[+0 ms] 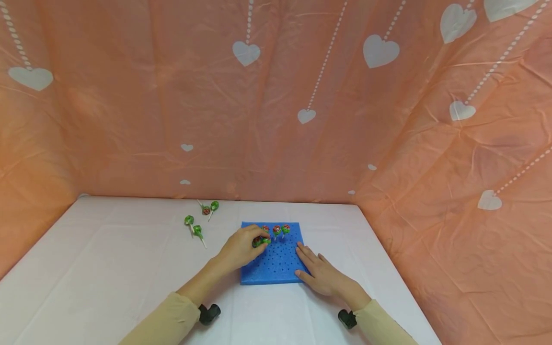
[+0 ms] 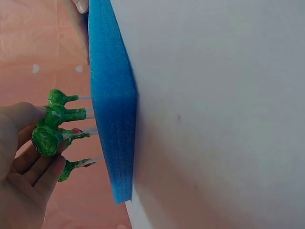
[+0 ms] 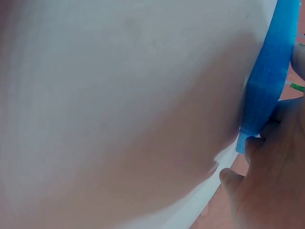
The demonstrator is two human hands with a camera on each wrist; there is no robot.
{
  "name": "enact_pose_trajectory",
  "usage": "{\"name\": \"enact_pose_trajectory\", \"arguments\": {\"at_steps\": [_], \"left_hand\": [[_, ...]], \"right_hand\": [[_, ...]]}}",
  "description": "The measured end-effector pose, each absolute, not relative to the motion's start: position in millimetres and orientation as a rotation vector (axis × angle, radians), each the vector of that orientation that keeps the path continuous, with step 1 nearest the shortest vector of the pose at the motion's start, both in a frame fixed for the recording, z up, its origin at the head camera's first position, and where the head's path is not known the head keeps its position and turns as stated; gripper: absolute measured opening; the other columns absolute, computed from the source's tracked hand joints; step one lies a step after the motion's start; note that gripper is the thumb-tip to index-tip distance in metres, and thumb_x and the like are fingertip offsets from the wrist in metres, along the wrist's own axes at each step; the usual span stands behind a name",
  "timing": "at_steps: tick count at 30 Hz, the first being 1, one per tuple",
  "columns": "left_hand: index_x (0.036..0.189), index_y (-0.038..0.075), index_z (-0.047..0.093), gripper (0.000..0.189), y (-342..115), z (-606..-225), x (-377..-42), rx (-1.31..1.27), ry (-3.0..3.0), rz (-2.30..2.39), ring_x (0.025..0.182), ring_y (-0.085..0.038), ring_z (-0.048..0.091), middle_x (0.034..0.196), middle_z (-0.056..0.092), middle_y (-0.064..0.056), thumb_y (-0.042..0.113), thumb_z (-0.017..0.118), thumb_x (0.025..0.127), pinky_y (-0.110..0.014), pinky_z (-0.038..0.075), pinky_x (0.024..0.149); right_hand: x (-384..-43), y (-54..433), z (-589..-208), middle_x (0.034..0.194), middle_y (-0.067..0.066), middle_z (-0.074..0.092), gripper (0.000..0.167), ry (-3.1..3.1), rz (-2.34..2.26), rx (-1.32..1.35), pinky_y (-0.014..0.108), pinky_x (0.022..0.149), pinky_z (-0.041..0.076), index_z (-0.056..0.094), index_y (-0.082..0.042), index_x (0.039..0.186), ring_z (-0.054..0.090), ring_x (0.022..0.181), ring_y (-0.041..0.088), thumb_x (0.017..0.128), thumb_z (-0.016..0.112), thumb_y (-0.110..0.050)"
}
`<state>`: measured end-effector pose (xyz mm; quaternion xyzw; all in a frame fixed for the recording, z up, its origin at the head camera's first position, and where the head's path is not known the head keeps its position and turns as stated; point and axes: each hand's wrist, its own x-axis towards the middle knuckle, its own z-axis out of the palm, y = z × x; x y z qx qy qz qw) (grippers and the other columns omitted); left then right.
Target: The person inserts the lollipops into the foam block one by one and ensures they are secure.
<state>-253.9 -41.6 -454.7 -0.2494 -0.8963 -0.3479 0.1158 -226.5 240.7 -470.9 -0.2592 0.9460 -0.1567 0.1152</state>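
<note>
A blue foam board (image 1: 276,268) dotted with small holes lies on the white table. Several lollipops in green and red wrappers stand in its far part, one of them a lollipop (image 1: 286,229) near the far right corner. My left hand (image 1: 243,247) is over the board's left side, thumb and fingers pinching a green-wrapped lollipop (image 2: 46,140) among the standing ones. In the left wrist view their white sticks run to the board's face. My right hand (image 1: 323,275) rests along the board's right edge, fingers spread and fairly straight.
On the table left of the board, a pair of lollipops (image 1: 197,230) lies loose, with another pair (image 1: 214,205) near the back edge. An orange curtain (image 1: 276,158) with white hearts hangs behind and on both sides of the table (image 1: 108,258).
</note>
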Motion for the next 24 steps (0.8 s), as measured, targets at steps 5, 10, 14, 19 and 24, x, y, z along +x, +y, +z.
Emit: {"name": "enact_pose_trajectory", "arguments": {"at_steps": [5, 10, 14, 19, 24], "left_hand": [[0.112, 0.01, 0.077, 0.021, -41.3, -454.6, -253.7, -0.732, -2.62, -1.035, 0.105, -0.025, 0.071, 0.11, 0.073, -0.006, 0.012, 0.08, 0.092, -0.043, 0.061, 0.09], [0.115, 0.009, 0.076, 0.023, -41.4, -454.8, -252.5, -0.726, -2.605, -1.068, 0.106, -0.026, 0.071, 0.112, 0.072, -0.007, 0.011, 0.08, 0.092, -0.044, 0.061, 0.09], [0.117, 0.005, 0.075, 0.026, -41.6, -453.9, -251.6, -0.725, -2.579, -1.088, 0.106, -0.026, 0.07, 0.115, 0.071, -0.008, 0.011, 0.08, 0.092, -0.044, 0.061, 0.09], [0.12, 0.004, 0.073, 0.028, -46.1, -450.1, -250.9, -0.713, -2.541, -1.135, 0.103, -0.027, 0.069, 0.115, 0.07, -0.009, 0.012, 0.078, 0.094, -0.043, 0.061, 0.087], [0.122, 0.004, 0.071, 0.029, -60.2, -445.7, -251.3, -0.645, -2.51, -1.224, 0.104, -0.029, 0.067, 0.117, 0.068, -0.009, 0.01, 0.076, 0.095, -0.046, 0.06, 0.089]], "right_hand": [[-227.2, 240.8, -471.5, 0.174, 0.011, 0.012, 0.073, 2.771, -0.462, -0.759, 0.063, 0.125, 0.018, 0.022, -0.003, 0.165, 0.016, 0.159, 0.035, 0.11, 0.044, -0.048], [-227.4, 241.3, -471.3, 0.174, 0.011, 0.012, 0.074, 2.769, -0.461, -0.759, 0.062, 0.125, 0.018, 0.021, -0.004, 0.165, 0.015, 0.159, 0.035, 0.11, 0.043, -0.048], [-227.4, 241.3, -470.7, 0.174, 0.011, 0.012, 0.073, 2.77, -0.453, -0.759, 0.062, 0.125, 0.018, 0.021, -0.004, 0.165, 0.016, 0.159, 0.035, 0.11, 0.043, -0.048], [-227.0, 241.2, -470.5, 0.174, 0.011, 0.011, 0.073, 2.766, -0.454, -0.762, 0.062, 0.125, 0.018, 0.021, -0.004, 0.165, 0.015, 0.159, 0.034, 0.111, 0.043, -0.048], [-226.2, 239.4, -468.9, 0.174, 0.011, 0.011, 0.073, 2.764, -0.449, -0.75, 0.061, 0.126, 0.017, 0.021, -0.004, 0.165, 0.015, 0.159, 0.034, 0.11, 0.044, -0.048]]}}
